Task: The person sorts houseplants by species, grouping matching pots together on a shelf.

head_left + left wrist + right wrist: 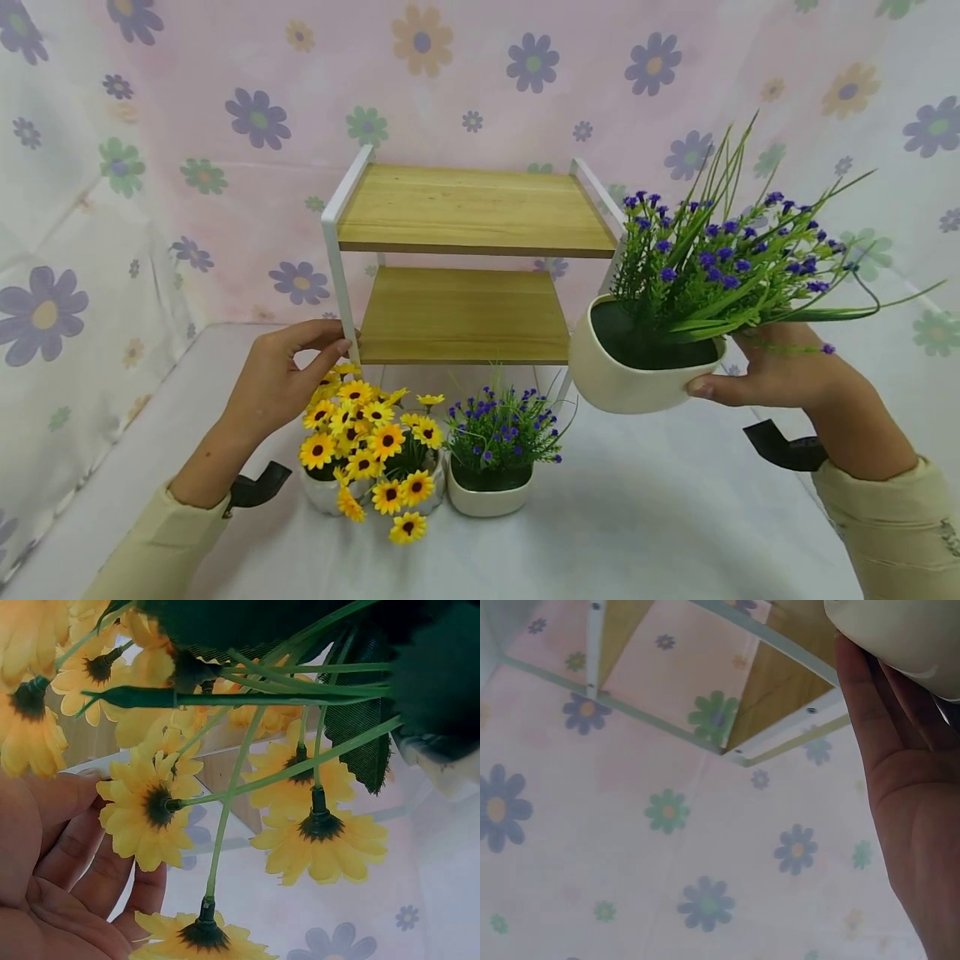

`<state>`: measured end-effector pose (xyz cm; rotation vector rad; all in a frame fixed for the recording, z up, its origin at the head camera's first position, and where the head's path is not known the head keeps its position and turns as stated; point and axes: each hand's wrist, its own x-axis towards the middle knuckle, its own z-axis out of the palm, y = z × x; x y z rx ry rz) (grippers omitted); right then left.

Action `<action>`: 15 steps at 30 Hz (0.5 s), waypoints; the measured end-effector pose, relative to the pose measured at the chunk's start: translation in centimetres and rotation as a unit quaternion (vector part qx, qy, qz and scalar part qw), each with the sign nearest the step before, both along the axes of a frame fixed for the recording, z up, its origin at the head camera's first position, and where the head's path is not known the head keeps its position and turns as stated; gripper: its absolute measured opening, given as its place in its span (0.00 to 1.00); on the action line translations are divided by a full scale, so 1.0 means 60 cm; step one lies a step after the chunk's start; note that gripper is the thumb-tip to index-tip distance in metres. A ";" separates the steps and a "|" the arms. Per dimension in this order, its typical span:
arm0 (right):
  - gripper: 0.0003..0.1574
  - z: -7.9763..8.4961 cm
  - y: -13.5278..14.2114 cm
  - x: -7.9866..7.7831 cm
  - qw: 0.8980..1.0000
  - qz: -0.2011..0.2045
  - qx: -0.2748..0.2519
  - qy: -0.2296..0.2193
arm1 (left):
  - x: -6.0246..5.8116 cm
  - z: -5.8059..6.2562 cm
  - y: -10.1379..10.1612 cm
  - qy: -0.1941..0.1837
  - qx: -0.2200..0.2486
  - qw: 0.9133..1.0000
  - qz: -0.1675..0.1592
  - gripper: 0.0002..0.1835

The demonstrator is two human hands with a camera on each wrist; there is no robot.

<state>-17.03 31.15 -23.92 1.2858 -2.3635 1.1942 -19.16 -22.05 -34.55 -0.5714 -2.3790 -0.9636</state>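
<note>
Holding a purple-flower pot (643,360) in the air beside the shelf rack (467,258).
Right hand (772,375) grip curls round the tilted pot; left hand (273,385), fingers relaxed, touches the rack's white post above the sunflower pot (367,450).

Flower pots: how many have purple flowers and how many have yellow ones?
Purple flower pots: 2, one held up by the right hand at and one on the table at
Yellow flower pots: 1, at by the left hand
Total: 3
</note>
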 end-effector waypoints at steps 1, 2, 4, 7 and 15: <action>0.76 0.007 -0.002 -0.002 1.000 0.014 -0.011 -0.005 | 0.000 0.000 0.000 0.001 0.000 1.000 0.000 0.11; 0.75 0.014 -0.005 -0.004 0.999 0.026 -0.018 -0.004 | 0.000 -0.001 -0.001 0.001 -0.001 1.000 -0.001 0.11; 0.72 0.028 -0.013 -0.012 0.997 0.065 -0.041 0.001 | 0.000 -0.001 -0.001 0.003 -0.001 1.000 -0.002 0.11; 0.67 0.049 -0.031 -0.022 0.989 0.121 -0.082 0.000 | -0.001 -0.001 -0.001 0.005 0.000 1.000 -0.003 0.11; 0.60 0.099 -0.068 -0.050 0.972 0.181 -0.149 -0.008 | -0.001 -0.001 0.001 -0.002 0.000 1.000 0.004 0.11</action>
